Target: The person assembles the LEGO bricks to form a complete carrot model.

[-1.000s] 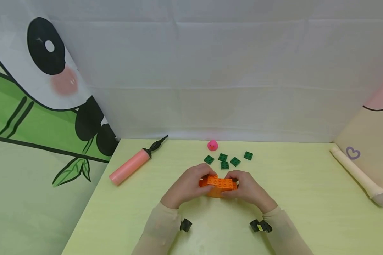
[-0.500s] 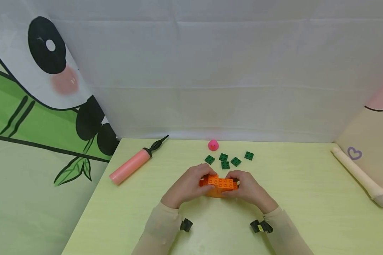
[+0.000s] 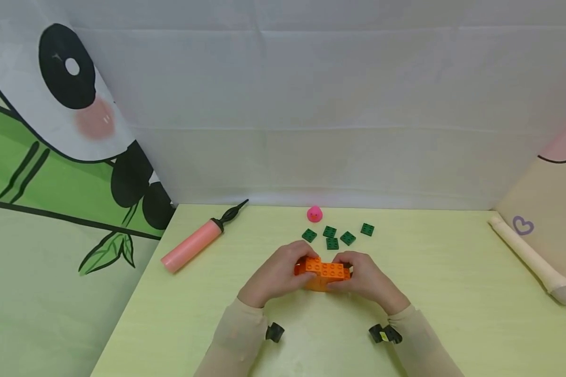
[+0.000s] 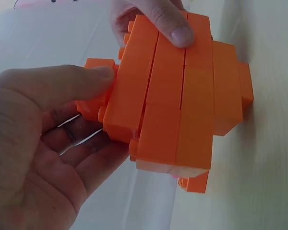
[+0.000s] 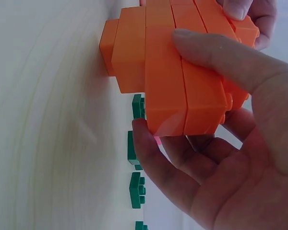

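Note:
Between both hands stands a model of orange building bricks (image 3: 327,271), stacked in layers that step in toward the bottom. Its upper face shows studs, with one brick raised at the left. My left hand (image 3: 278,272) grips the left end; in the left wrist view its thumb (image 4: 98,79) presses on the upper bricks and the fingers curl behind. My right hand (image 3: 365,277) holds the other end, the thumb (image 5: 201,48) lying across the near face and fingertips round the end. The stack's narrow base (image 5: 108,48) is close over the table.
Behind the hands lie several green four-stud bricks (image 3: 329,232). Farther back sits a small pink duck-like toy (image 3: 314,214). A pink hand pump (image 3: 193,246) with a black nozzle lies at the left of the table (image 3: 434,251). White cloth hangs along the back edge.

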